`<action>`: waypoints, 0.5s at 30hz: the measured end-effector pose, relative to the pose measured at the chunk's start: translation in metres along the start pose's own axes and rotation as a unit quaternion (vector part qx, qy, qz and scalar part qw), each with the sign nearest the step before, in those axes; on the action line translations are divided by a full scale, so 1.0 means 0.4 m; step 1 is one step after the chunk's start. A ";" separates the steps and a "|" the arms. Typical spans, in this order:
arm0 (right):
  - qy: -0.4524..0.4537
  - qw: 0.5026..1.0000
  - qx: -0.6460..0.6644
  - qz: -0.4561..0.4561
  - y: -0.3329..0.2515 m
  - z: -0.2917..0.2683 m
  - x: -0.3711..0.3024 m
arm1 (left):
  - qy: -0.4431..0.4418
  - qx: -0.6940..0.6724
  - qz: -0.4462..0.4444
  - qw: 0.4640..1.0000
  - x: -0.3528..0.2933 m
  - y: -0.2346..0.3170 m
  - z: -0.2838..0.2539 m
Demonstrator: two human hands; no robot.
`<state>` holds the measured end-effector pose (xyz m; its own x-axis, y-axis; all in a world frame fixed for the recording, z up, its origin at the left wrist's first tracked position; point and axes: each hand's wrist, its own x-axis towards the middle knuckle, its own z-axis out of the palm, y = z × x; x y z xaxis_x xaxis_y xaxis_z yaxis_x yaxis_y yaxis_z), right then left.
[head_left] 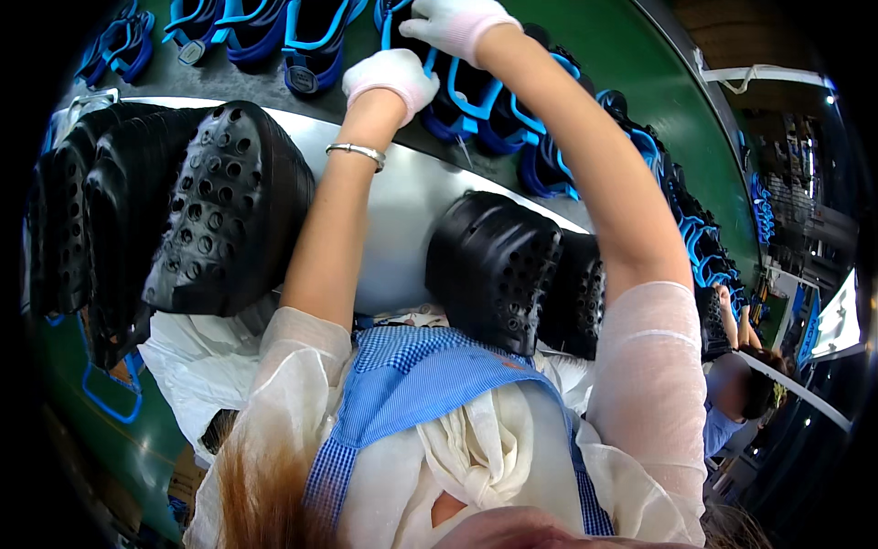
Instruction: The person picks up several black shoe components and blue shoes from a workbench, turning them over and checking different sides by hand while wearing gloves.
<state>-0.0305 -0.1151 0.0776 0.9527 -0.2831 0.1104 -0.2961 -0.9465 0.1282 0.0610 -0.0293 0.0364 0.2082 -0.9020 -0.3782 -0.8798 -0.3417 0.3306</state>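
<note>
Both my hands wear white gloves and reach over the far edge of the metal ledge to a row of blue and black shoe uppers. My left hand [391, 78] is closed, with the light blue trim of one shoe upper [395, 37] at its fingers. Just beyond it and to the right, my right hand [453, 26] bends its fingers over the same upper's top, near the picture's edge. The gloves partly hide that piece, and its far end is cut off. More uppers [315, 41] stand to the left, and others [462, 101] lie under my right forearm.
Black shoe soles with round holes [229, 206] are stacked on the left of the ledge [384, 229]; another stack [494, 265] sits right of centre. Uppers continue along the dark conveyor [247, 87]. At far right, another person's arms [732, 316] reach to the line.
</note>
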 end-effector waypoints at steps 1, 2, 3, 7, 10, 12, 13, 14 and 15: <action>-0.001 0.994 0.072 0.085 0.005 -0.024 -0.030 | 0.009 0.000 0.009 1.000 0.000 -0.006 0.004; -0.002 0.976 0.144 0.166 -0.036 -0.098 -0.046 | 0.050 -0.015 0.030 0.998 -0.014 -0.025 0.010; -0.032 0.977 0.114 0.177 -0.056 -0.158 -0.080 | 0.118 -0.020 0.030 0.992 -0.045 -0.025 0.009; -0.195 0.945 0.062 0.255 -0.053 -0.177 -0.224 | 0.401 -0.084 0.123 0.904 -0.150 -0.015 0.058; -0.267 0.934 0.062 0.230 -0.062 -0.113 -0.331 | 0.332 -0.179 0.198 0.905 -0.167 0.004 0.105; -0.248 0.927 0.109 0.260 -0.077 -0.083 -0.363 | 0.283 -0.168 0.175 0.928 -0.147 0.020 0.156; -0.246 0.927 0.109 0.260 -0.060 -0.069 -0.392 | 0.265 -0.194 0.173 0.929 -0.134 0.021 0.164; -0.246 0.927 0.111 0.260 -0.059 -0.073 -0.406 | 0.263 -0.185 0.178 0.930 -0.128 0.025 0.159; -0.220 0.935 0.111 0.256 -0.060 -0.079 -0.422 | 0.262 -0.182 0.202 0.926 -0.122 0.029 0.153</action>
<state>-0.1865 -0.0395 0.0871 0.6401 -0.6979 -0.3213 -0.7460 -0.6645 -0.0429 0.0145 0.0269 0.0056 0.1557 -0.9475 0.2794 -0.7484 0.0715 0.6594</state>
